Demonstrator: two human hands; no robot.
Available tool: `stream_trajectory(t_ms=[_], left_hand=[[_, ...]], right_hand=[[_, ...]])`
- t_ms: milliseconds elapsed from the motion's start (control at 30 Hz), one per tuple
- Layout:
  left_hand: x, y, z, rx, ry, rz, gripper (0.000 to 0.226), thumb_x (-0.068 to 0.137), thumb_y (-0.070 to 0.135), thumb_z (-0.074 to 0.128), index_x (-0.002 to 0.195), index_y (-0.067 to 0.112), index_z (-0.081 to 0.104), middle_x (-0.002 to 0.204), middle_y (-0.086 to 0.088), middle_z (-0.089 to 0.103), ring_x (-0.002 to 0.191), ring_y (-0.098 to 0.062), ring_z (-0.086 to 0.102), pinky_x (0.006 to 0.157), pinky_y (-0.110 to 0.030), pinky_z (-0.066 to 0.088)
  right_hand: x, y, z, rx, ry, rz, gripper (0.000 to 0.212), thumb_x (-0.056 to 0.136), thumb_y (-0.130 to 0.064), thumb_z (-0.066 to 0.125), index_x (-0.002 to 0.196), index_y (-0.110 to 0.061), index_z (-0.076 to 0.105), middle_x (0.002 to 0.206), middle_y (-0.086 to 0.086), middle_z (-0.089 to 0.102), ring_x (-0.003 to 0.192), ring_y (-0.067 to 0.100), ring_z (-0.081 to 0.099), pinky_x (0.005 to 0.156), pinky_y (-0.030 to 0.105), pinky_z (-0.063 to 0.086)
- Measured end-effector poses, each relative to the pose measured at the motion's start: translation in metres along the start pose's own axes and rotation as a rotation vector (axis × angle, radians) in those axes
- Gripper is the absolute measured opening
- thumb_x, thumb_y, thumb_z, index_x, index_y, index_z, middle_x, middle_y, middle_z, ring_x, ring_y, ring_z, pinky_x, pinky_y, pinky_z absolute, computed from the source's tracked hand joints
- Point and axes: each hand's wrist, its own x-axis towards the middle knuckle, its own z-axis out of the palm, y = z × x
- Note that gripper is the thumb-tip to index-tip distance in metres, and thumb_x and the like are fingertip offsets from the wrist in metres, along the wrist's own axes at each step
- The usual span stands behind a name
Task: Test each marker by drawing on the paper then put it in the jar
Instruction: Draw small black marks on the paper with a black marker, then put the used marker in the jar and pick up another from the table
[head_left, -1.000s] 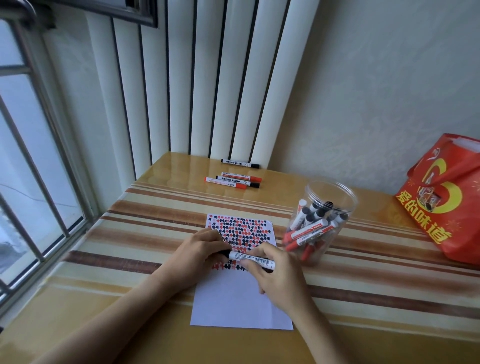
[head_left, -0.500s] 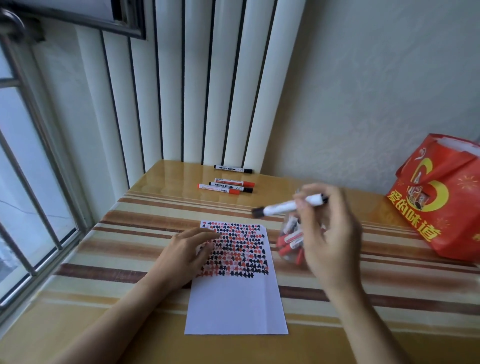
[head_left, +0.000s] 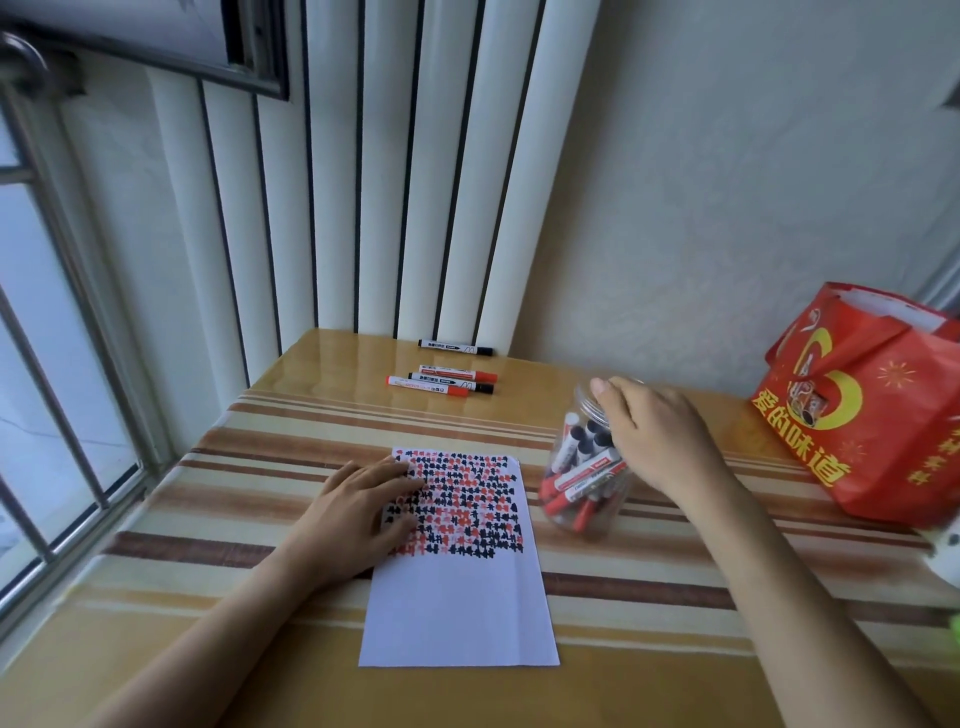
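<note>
A white sheet of paper (head_left: 457, 608) lies on the striped table, its upper half covered with red and black marks. My left hand (head_left: 363, 509) rests flat on the paper's left edge, fingers spread. A clear plastic jar (head_left: 582, 499) full of red and black markers stands just right of the paper. My right hand (head_left: 654, 431) hovers palm down over the jar's mouth and hides most of the rim; no marker shows in its fingers. Several loose markers (head_left: 451, 387) lie at the back of the table, one black marker (head_left: 456, 348) nearest the wall.
A red gift bag (head_left: 872, 415) stands at the right against the wall. A barred window (head_left: 52, 415) runs along the table's left side. White vertical slats (head_left: 415, 182) rise behind the table. A white and green object (head_left: 950, 566) peeks in at the right edge.
My right hand lifted the black marker off the paper and carried it right to the jar; the marker is no longer in my fingers. My left hand stayed on the paper.
</note>
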Motion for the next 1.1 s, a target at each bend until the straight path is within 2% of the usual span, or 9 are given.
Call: stream_trajectory(t_ms=[100,233,300,367,433,533,600,900,1100], left_hand=[[0.000,0.000,0.000,-0.013,0.007,-0.003,0.048,0.098,0.056,0.046,0.145,0.046,0.044,0.157,0.018,0.035,0.148,-0.001,0.023,0.123,-0.034,0.006],[0.004,-0.003,0.004,-0.029,0.043,-0.042,0.049,0.100,0.053,0.046,0.147,0.044,0.041,0.158,0.017,0.033,0.150,-0.002,0.016,0.124,-0.041,0.006],[0.008,-0.008,0.003,-0.059,0.064,-0.055,0.047,0.100,0.052,0.044,0.147,0.045,0.042,0.158,0.016,0.035,0.150,-0.002,0.018,0.123,-0.043,0.008],[0.014,-0.013,0.001,-0.029,0.061,-0.050,0.048,0.100,0.056,0.039,0.147,0.045,0.042,0.159,0.015,0.034,0.150,-0.003,0.019,0.124,-0.045,0.007],[0.019,-0.016,0.001,0.024,0.033,-0.052,0.050,0.100,0.058,0.034,0.149,0.046,0.038,0.160,0.016,0.030,0.151,-0.003,0.015,0.125,-0.045,0.003],[0.024,-0.019,0.005,0.040,0.011,-0.066,0.053,0.099,0.061,0.029,0.149,0.045,0.037,0.160,0.016,0.030,0.151,-0.003,0.016,0.124,-0.043,0.003],[0.024,-0.020,0.006,0.025,0.020,-0.071,0.055,0.097,0.064,0.026,0.148,0.046,0.039,0.159,0.016,0.033,0.149,-0.004,0.020,0.124,-0.042,0.005],[0.022,-0.019,0.005,-0.008,0.029,-0.093,0.054,0.096,0.066,0.029,0.145,0.047,0.041,0.157,0.019,0.033,0.148,-0.004,0.022,0.125,-0.045,0.005],[0.022,-0.018,0.003,-0.004,0.032,-0.087,0.054,0.096,0.064,0.029,0.145,0.046,0.041,0.157,0.019,0.033,0.148,-0.004,0.020,0.124,-0.044,0.005]], right_hand=[[0.002,-0.007,0.004,-0.045,-0.013,0.000,0.050,0.110,-0.045,0.029,0.097,-0.017,0.068,0.087,0.003,0.067,0.090,0.030,0.063,0.080,0.039,0.042],[-0.001,-0.030,0.011,-0.023,0.491,-0.125,0.020,0.102,-0.016,0.054,0.093,-0.004,0.067,0.094,0.014,0.065,0.090,0.033,0.059,0.078,0.042,0.049],[0.000,-0.048,0.023,0.033,0.616,-0.241,0.009,0.095,-0.004,0.058,0.092,-0.003,0.067,0.097,0.013,0.064,0.092,0.029,0.057,0.080,0.037,0.046],[0.006,-0.065,0.041,0.131,0.561,-0.342,0.010,0.093,0.000,0.059,0.094,-0.004,0.068,0.098,0.009,0.065,0.092,0.022,0.056,0.080,0.026,0.041],[0.015,-0.079,0.066,0.192,0.355,-0.346,0.011,0.097,-0.003,0.058,0.099,-0.007,0.068,0.100,0.003,0.065,0.090,0.015,0.058,0.080,0.019,0.042],[0.039,-0.088,0.113,0.244,0.016,-0.233,0.012,0.102,-0.010,0.055,0.109,-0.013,0.064,0.105,-0.002,0.066,0.090,0.011,0.060,0.082,0.027,0.054],[0.059,-0.088,0.143,0.229,-0.085,-0.175,0.016,0.103,-0.011,0.055,0.116,-0.013,0.063,0.114,0.000,0.068,0.094,0.011,0.061,0.085,0.025,0.054],[0.128,-0.080,0.213,0.020,-0.006,-0.139,0.027,0.101,-0.008,0.060,0.128,-0.007,0.063,0.125,0.007,0.068,0.116,0.021,0.062,0.100,0.034,0.053],[0.136,-0.075,0.228,-0.067,-0.031,-0.137,0.023,0.101,-0.018,0.064,0.121,-0.007,0.069,0.121,0.007,0.067,0.113,0.022,0.059,0.096,0.034,0.053]])
